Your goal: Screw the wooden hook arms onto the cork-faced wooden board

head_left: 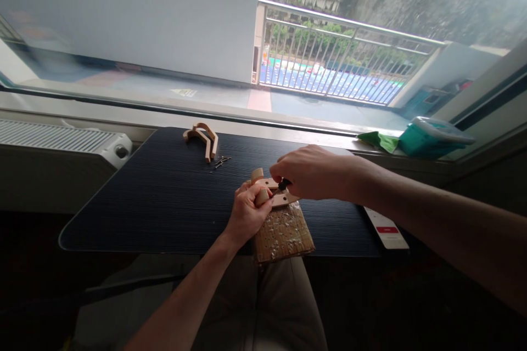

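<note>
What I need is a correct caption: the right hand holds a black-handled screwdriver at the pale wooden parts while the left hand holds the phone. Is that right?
Not quite: in the head view the left hand grips the pale wooden parts, not the phone. The right hand does hold the black-handled screwdriver at those parts.

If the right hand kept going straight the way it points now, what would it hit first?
Probably the pale wooden piece, met by the tip of the dark-handled tool in the right hand; the left hand looks next, though depth is unclear.
</note>
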Tool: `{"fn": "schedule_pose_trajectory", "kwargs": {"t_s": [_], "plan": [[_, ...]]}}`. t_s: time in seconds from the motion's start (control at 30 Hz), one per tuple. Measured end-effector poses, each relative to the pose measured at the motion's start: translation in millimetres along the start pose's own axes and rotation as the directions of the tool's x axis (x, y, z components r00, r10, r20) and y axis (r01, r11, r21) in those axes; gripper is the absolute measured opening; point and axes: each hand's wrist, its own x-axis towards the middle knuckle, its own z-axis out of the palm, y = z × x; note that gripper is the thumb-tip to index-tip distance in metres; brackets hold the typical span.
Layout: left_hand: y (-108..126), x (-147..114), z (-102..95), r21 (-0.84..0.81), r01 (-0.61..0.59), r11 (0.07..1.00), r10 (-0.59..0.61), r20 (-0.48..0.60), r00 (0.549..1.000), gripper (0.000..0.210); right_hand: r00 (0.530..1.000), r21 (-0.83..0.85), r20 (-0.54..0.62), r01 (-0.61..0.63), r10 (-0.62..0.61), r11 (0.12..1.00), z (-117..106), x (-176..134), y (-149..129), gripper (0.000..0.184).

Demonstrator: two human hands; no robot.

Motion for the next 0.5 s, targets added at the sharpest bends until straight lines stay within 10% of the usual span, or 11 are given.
{"fn": "schedule_pose_trajectory", "kwargs": {"t_s": [0.5], "plan": [[-0.4,-0.5,0.9,0.001,0.003,1.0,-0.003,-0.013,1.0,0.005,0.999,-0.003,-0.031,-0.011,0.011,1.0,0.3,2.8,0.6,0.023]]}}
